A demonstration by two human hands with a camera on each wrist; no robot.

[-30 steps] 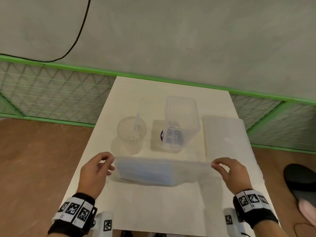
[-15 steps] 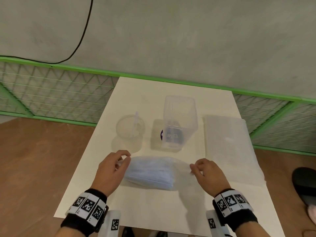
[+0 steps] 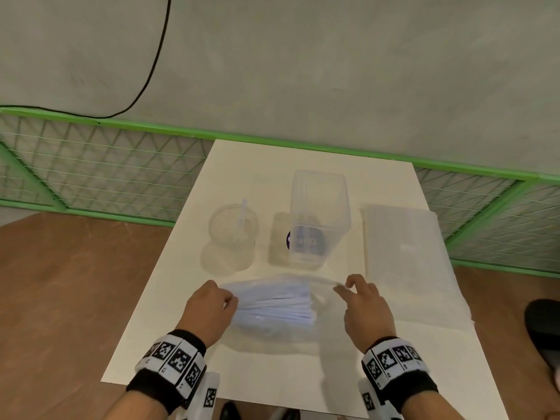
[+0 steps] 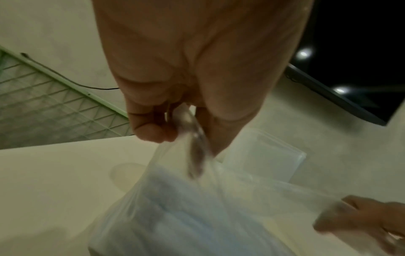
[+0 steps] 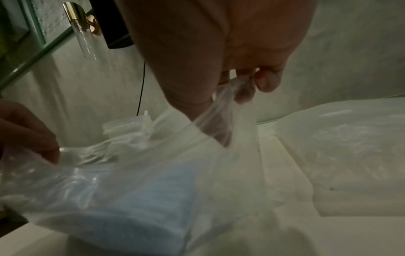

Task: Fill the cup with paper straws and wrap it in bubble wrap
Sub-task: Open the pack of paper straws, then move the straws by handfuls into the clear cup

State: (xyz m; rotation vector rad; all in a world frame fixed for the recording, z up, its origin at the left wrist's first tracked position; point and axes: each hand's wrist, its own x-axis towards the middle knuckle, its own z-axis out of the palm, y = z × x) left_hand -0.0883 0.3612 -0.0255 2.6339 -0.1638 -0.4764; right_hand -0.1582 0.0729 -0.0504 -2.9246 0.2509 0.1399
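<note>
A clear plastic bag [image 3: 281, 301] full of pale blue paper straws [image 3: 275, 307] hangs just above the white table [image 3: 303, 374] between my hands. My left hand [image 3: 209, 310] pinches the bag's left top edge [image 4: 186, 121]. My right hand [image 3: 360, 301] pinches its right top edge [image 5: 232, 91], thumb against fingertips. The straws [image 5: 142, 190] sag in a bundle at the bag's bottom. Behind the bag stands a round clear cup [image 3: 235, 230] with one straw leaning in it. A folded sheet of bubble wrap [image 3: 406, 256] lies at the right.
A tall square clear container [image 3: 318, 213] stands behind the bag, right of the cup. A green wire fence [image 3: 100, 165] runs behind the table below a grey wall. A dark shoe [image 3: 545, 331] is on the wooden floor at the right.
Both hands have moved toward each other, so the bag's mouth has slackened and bulged. The straw bundle has bunched toward the left and sagged lower.
</note>
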